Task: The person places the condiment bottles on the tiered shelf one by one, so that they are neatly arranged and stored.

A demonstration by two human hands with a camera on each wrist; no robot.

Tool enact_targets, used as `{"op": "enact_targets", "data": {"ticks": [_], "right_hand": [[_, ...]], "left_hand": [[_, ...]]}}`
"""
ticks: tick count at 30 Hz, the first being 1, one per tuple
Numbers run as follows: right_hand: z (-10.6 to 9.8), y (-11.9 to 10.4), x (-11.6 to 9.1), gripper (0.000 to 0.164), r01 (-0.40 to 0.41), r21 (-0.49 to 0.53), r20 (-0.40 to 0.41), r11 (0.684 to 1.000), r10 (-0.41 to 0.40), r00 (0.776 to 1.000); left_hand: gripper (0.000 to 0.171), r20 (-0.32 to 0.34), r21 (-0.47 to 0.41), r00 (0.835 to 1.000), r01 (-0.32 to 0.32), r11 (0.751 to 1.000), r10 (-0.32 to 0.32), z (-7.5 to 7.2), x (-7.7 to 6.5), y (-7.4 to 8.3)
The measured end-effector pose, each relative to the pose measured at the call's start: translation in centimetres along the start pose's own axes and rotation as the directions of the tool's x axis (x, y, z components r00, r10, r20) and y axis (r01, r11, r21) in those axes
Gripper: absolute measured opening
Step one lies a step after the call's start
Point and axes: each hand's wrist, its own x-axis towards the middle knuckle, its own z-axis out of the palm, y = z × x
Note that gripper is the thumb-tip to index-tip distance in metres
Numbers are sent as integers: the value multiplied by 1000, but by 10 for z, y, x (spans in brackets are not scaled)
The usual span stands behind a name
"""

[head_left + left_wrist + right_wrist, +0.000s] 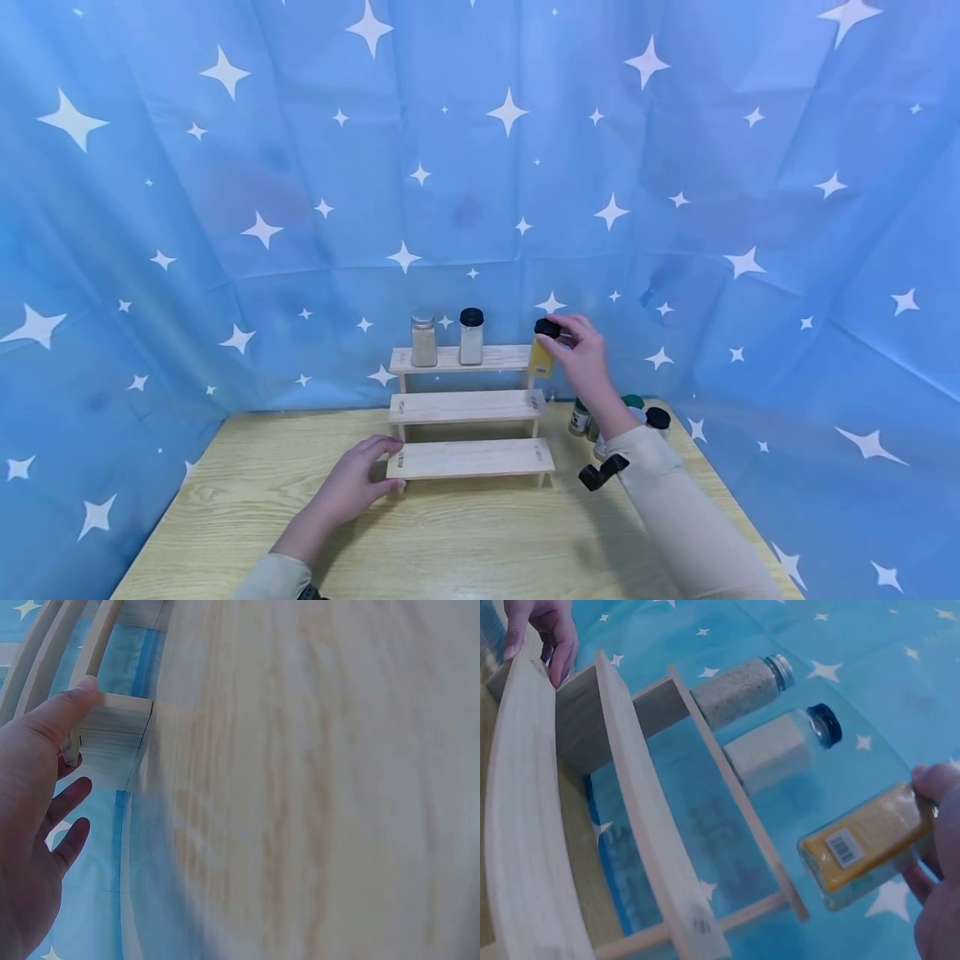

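My right hand [585, 354] grips the black cap of a spice jar [541, 358] with yellow contents, held in the air by the right end of the top step. The jar's barcode label shows in the right wrist view, its base clear of the wood. On the top step of the three-tier wooden rack [471, 460] stand two glass jars: a grey-capped jar [423, 342] with beige contents and a black-capped jar [471, 340] with white contents. My left hand [352, 483] pinches the left end of the lowest step between thumb and fingers, as the left wrist view [37, 787] confirms.
Several more spice jars [657, 419], with green, black and pale caps, stand right of the rack, partly hidden by my right forearm. The wooden table [480, 542] ends at a blue star-patterned curtain [465, 167] behind and on both sides.
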Motion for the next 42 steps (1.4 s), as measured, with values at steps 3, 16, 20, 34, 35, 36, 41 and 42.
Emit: {"op": "enact_targets", "data": {"ticks": [3,16,20,34,35,36,41,42], "right_hand": [[10,2,9,42,-13,25,11,1000,12,1000],[40,8,30,45,-65,52,87,997,61,994],[45,9,30,45,-76,72,103,995,68,992],[49,16,32,44,-80,45,128,996,74,989],[49,16,33,44,-82,46,132,996,75,988],[49,16,33,45,-84,47,135,995,77,988],[49,18,34,56,-127,42,141,991,120,983],[48,19,34,59,-134,41,144,990,127,981]], "left_hand": [[65,-1,1,1000,-2,1000,2,1,0,1],[66,-3,6,1000,0,1000,0,3,-2,0],[66,-23,10,1000,-21,1000,21,4,-2,0],[66,-15,4,1000,-13,1000,13,2,-1,2],[66,-18,5,1000,-13,1000,13,1,0,2],[65,-20,3,1000,-13,1000,13,1,0,2],[65,-16,0,1000,-5,1000,5,0,0,2],[65,-15,1,1000,-4,1000,4,0,0,2]]}}
